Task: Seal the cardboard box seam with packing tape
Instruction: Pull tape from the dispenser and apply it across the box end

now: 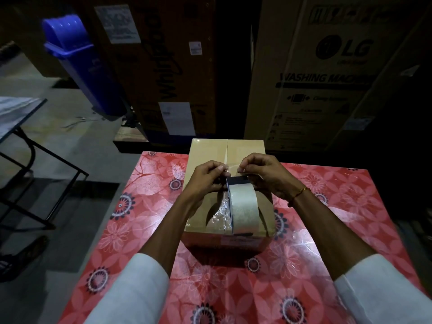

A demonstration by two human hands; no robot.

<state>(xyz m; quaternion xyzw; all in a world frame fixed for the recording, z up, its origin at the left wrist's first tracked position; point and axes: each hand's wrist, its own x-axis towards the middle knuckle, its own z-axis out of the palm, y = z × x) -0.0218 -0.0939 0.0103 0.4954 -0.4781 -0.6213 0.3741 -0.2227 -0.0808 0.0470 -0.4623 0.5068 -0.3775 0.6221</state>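
Observation:
A brown cardboard box (247,150) stands on the table with its top flaps closed and a seam running away from me down the middle. A roll of clear packing tape (242,206) stands on edge on the box top, over the near part of the seam. My left hand (205,177) and my right hand (264,175) meet just above the roll. Each pinches a corner of the loose clear tape end between thumb and forefinger. Crinkled clear film lies on the box left of the roll.
The table carries a red flowered plastic cloth (327,218). Behind it stand tall appliance cartons (315,73) and a blue swing-lid bin (81,64). A folding metal table (28,127) stands at the left on the grey floor.

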